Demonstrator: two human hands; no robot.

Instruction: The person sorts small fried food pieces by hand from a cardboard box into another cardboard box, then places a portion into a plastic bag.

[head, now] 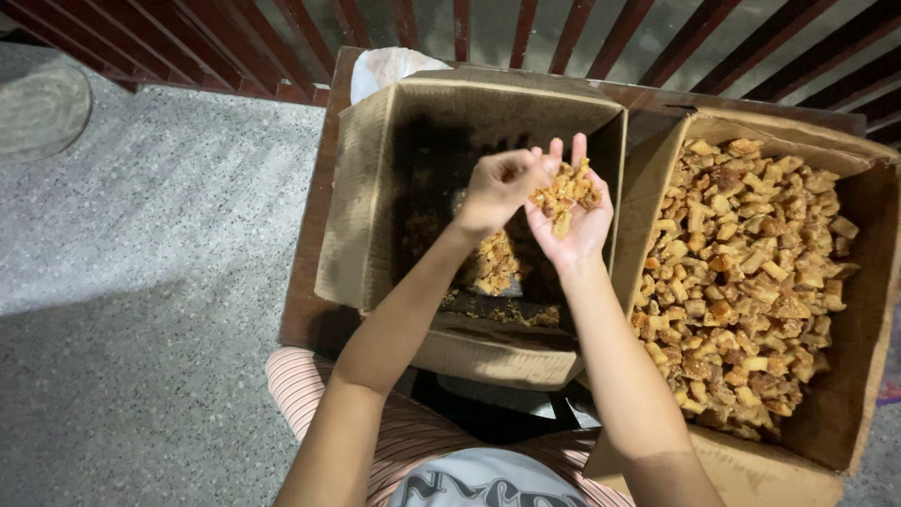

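Observation:
My right hand is held palm up over the left cardboard box, cupping a small heap of golden-brown fried chunks. My left hand hovers beside it with its fingertips pinched at the edge of that heap. Below the hands, inside the dark left box, lies a small pile of the same chunks. The right cardboard box is filled almost to its rim with fried chunks.
Both boxes rest on a dark wooden table. A white plastic bag sticks out behind the left box. Red-brown railing bars run along the top. Speckled grey floor lies to the left. My striped trousers show below.

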